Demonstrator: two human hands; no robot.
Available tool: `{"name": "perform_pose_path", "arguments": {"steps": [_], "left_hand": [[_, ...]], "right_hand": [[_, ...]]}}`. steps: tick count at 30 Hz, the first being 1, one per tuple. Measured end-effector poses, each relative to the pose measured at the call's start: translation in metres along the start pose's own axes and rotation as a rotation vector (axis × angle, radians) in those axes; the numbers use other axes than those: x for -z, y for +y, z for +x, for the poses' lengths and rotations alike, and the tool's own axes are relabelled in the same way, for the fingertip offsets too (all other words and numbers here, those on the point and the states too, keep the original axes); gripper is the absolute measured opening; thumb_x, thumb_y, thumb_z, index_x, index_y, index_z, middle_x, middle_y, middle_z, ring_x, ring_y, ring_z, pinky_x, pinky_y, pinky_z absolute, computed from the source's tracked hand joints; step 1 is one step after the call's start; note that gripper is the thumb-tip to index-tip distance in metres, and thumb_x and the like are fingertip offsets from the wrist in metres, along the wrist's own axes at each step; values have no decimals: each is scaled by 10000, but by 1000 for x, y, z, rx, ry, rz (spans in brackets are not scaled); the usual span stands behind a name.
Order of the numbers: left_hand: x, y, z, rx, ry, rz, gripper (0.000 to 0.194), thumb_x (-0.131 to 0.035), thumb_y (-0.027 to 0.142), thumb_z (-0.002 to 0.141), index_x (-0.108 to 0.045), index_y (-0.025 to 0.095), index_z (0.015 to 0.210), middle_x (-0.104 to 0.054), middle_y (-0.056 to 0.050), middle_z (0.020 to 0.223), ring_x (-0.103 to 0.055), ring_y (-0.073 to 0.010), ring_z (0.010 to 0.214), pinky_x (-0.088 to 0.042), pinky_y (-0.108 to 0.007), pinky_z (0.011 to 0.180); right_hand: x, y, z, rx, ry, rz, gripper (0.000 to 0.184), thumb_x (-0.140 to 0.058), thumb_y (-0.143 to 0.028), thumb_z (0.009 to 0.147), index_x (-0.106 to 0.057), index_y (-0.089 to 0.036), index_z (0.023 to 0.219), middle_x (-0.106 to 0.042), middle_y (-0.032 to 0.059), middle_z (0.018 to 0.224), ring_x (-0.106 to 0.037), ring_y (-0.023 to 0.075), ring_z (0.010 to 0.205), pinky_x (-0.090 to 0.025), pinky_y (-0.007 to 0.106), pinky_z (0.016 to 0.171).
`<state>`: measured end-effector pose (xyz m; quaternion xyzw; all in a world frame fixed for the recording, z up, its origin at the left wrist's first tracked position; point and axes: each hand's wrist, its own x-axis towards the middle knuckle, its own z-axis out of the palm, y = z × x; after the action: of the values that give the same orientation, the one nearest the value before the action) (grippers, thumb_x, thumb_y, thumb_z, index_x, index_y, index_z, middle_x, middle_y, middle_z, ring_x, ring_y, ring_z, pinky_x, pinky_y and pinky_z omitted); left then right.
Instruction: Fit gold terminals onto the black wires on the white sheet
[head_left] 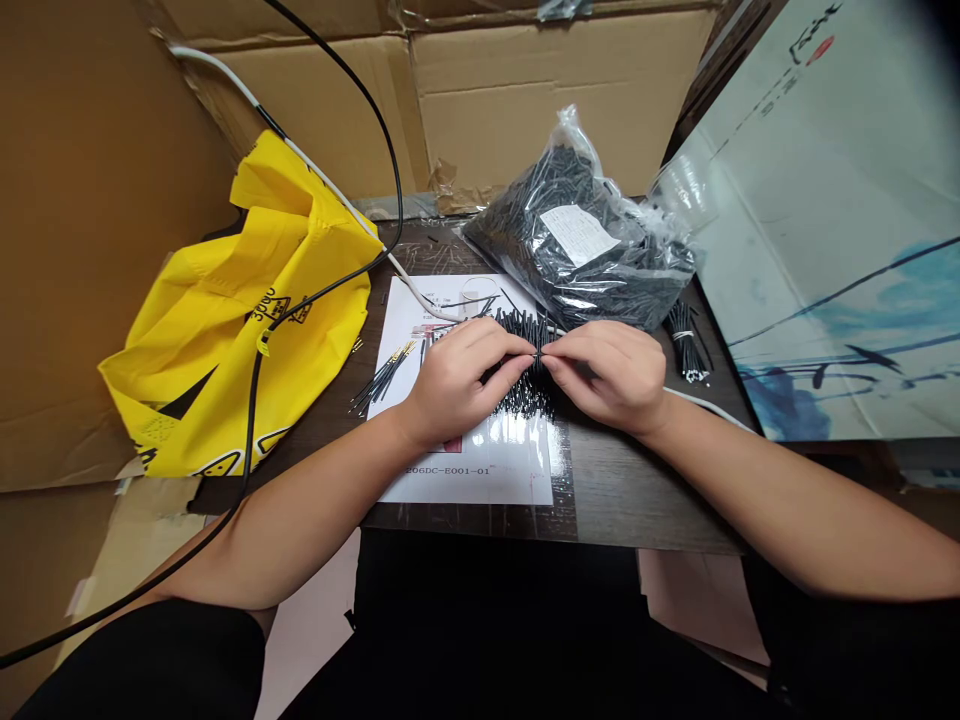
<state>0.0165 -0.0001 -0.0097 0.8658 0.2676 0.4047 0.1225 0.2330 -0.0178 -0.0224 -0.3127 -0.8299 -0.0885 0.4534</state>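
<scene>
My left hand (pixel 466 378) and my right hand (pixel 609 372) meet over the middle of the table, thumbs and forefingers pinched tip to tip. Something small and dark shows between the fingertips, too small to name. Right below them lies a pile of short black wire-like pieces (pixel 517 400), partly covered by the hands. This pile rests on a printed white sheet (pixel 517 480) marked "206DC-E001-01". Left of my left hand is a loose bunch of black wires with yellowish ends (pixel 390 372). Past my right hand lies a black wire bundle (pixel 686 345) with a white band and pale tips.
A clear plastic bag (pixel 517 235) full of short black pieces stands behind the hands, with a white label (pixel 579 235). At left lies a yellow bag (pixel 300 330), crossed by a black cable (pixel 253 410). A white cable (pixel 315 165) runs under the hands. Cardboard (pixel 555 110) walls the back.
</scene>
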Motion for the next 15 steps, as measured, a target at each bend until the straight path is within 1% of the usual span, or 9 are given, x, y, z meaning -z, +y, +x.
{"name": "perform_pose_path", "arguments": {"steps": [3,8,15], "left_hand": [[0,0,0,13,1,3,111,-626,205,897,-692,182,983,-692,-18,851,-610,-90,794,-510,-246,766],[0,-1,0,-2,-7,-1,115,-629,209,894,-695,184,986,-691,-18,845,-603,-92,786,-507,-246,755],[-1,-1,0,2,1,10,127,-621,224,902,-707,186,988,-685,-22,841,-607,-94,784,-510,-246,744]], "right_hand": [[1,0,0,-16,7,-1,167,-695,-192,839,-650,-197,1000,-716,8,813,-668,124,725,-546,263,690],[-1,-1,-1,-2,-19,25,188,-713,-178,825,-660,-181,1005,-720,19,824,-670,126,734,-550,265,705],[-1,0,-1,-2,-30,12,142,-695,-216,857,-663,-200,995,-730,13,821,-678,125,731,-548,269,704]]}}
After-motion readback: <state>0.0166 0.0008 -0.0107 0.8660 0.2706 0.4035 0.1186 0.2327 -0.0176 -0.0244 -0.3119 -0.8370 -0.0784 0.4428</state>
